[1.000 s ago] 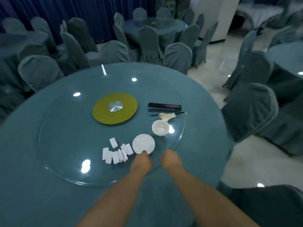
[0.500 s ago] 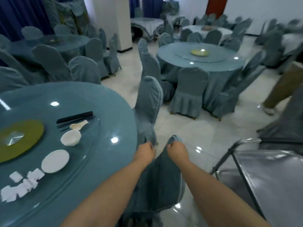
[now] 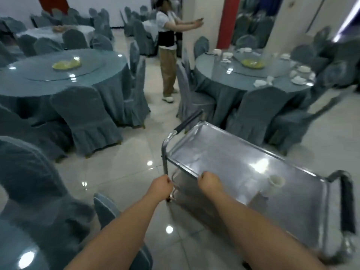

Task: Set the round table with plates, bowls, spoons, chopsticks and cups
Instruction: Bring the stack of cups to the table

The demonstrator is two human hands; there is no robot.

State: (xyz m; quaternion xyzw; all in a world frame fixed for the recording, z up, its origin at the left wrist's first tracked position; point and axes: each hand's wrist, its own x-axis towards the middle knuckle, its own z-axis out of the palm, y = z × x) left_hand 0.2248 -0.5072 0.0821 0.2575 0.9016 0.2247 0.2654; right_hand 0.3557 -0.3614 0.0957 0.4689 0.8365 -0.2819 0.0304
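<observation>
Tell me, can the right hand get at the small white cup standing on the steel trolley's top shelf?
Probably yes. The right hand is at the near edge of the steel trolley, and the bare shelf between it and the small white cup holds nothing in the way.

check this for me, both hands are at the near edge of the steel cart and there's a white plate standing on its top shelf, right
Not quite. The head view shows the left hand and right hand at the near edge of the steel cart, but the white thing standing on its top shelf is a cup, not a plate.
</observation>
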